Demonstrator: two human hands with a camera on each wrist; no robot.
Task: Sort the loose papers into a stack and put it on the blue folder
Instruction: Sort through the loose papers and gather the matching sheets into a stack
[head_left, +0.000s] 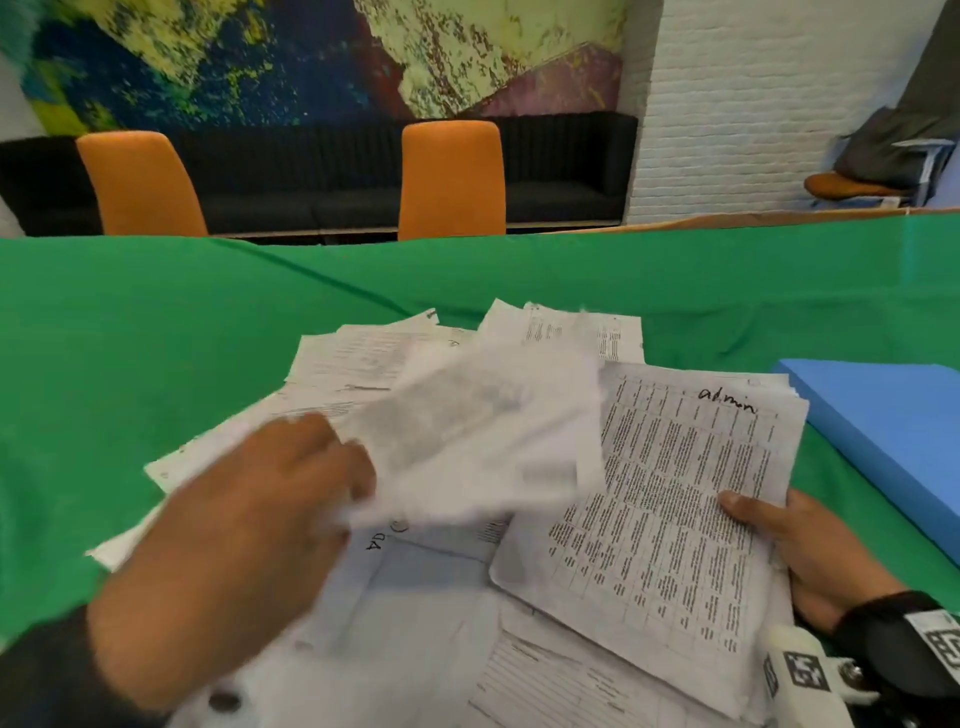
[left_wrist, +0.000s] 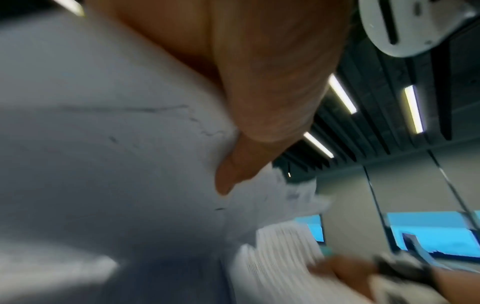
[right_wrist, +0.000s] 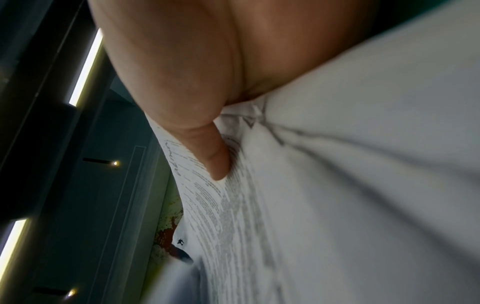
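Holding a blurred sheet (head_left: 483, 431) at centre frame, my left hand (head_left: 234, 530) pinches its lower left corner in the head view; my right hand (head_left: 800, 551), at lower right, grips a gathered stack (head_left: 670, 519) headed "admin", thumb on top. Loose papers (head_left: 363, 358) lie fanned on the green tablecloth (head_left: 130, 338) beneath both. The blue folder (head_left: 893, 431) lies at the right edge, just beside the stack, bare on top. Two orange chairs (head_left: 452, 176) stand beyond the table at upper centre.

Left wrist view: my left thumb (left_wrist: 233, 174) presses the sheet (left_wrist: 103, 154), which fills the left of the frame; the other fingers are hidden behind it.

Right wrist view: my right thumb (right_wrist: 213, 156) lies on the stack's printed top page (right_wrist: 233, 216), curled fingers hidden beneath the paper.
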